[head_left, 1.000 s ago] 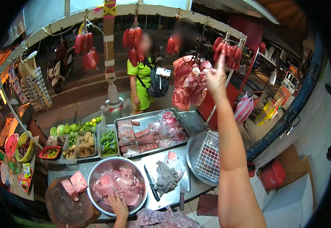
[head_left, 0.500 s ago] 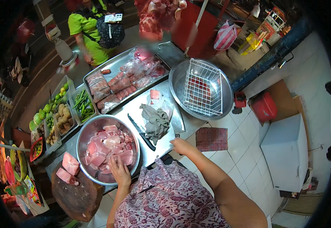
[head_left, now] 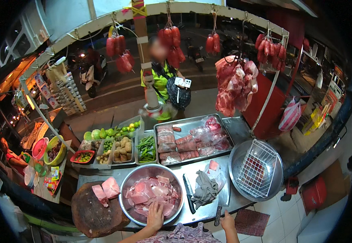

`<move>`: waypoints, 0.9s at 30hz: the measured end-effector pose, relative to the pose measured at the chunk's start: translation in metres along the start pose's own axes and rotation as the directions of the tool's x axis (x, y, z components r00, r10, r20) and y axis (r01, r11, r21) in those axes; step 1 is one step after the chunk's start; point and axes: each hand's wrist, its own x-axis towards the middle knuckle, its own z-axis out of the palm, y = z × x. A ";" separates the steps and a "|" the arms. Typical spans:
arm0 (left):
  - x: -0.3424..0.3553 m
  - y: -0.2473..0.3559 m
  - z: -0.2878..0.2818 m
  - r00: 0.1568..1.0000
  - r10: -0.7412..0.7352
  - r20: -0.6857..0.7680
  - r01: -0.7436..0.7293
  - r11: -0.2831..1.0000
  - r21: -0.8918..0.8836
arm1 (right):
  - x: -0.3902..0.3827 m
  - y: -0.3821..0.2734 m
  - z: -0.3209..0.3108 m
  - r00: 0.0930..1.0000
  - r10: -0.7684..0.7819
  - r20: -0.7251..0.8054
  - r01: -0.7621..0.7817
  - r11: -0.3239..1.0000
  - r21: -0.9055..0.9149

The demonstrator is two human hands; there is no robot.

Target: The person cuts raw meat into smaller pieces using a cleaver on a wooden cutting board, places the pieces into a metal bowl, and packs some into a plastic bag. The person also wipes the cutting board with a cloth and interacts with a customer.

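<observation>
My left hand (head_left: 155,216) lies with fingers spread on raw pork pieces (head_left: 157,190) inside a large steel basin (head_left: 121,195). My right hand (head_left: 227,222) is by the table's front edge, just right of the dark handle of a cleaver (head_left: 218,216); how its fingers are bent is unclear. The cleaver's blade points away from me, partly under a plastic bag. Between basin and cleaver lie a long black-handled knife (head_left: 190,202) and a crumpled grey cloth (head_left: 206,189). Two pork chunks (head_left: 111,187) rest on a round wooden chopping block (head_left: 93,214) at the left.
Behind the basin stand vegetable bins (head_left: 123,150) and a steel tray (head_left: 160,128) of packed meat. A white wire basket (head_left: 261,170) sits in another steel basin (head_left: 233,178) at right. Sausages (head_left: 169,38) and a meat slab (head_left: 234,83) hang overhead. A person (head_left: 160,87) stands across the counter.
My view has tilted up, bringing the hanging sausages and street into sight. My left hand stays on the pork, and my right hand remains near the cleaver handle.
</observation>
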 end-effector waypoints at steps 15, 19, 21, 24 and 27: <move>-0.003 0.001 0.001 0.992 -0.041 -0.117 0.039 0.999 -0.026 | 0.076 -0.042 0.054 0.983 -0.177 0.050 0.179 0.865 -0.469; -0.004 0.000 0.003 0.995 -0.038 -0.097 0.035 0.999 -0.035 | 0.073 -0.042 0.058 0.968 -0.243 0.055 0.234 0.814 -0.532; -0.003 -0.002 0.005 0.993 -0.037 -0.112 0.028 0.996 -0.082 | 0.071 -0.040 0.061 0.956 -0.290 0.037 0.261 0.790 -0.554; -0.005 -0.004 0.008 0.995 -0.033 -0.094 0.027 0.997 -0.066 | 0.070 -0.038 0.063 0.941 -0.338 0.001 0.283 0.785 -0.551; -0.007 -0.005 0.010 0.995 -0.050 -0.083 0.049 0.999 -0.017 | 0.068 -0.035 0.062 0.943 -0.334 -0.010 0.286 0.822 -0.493</move>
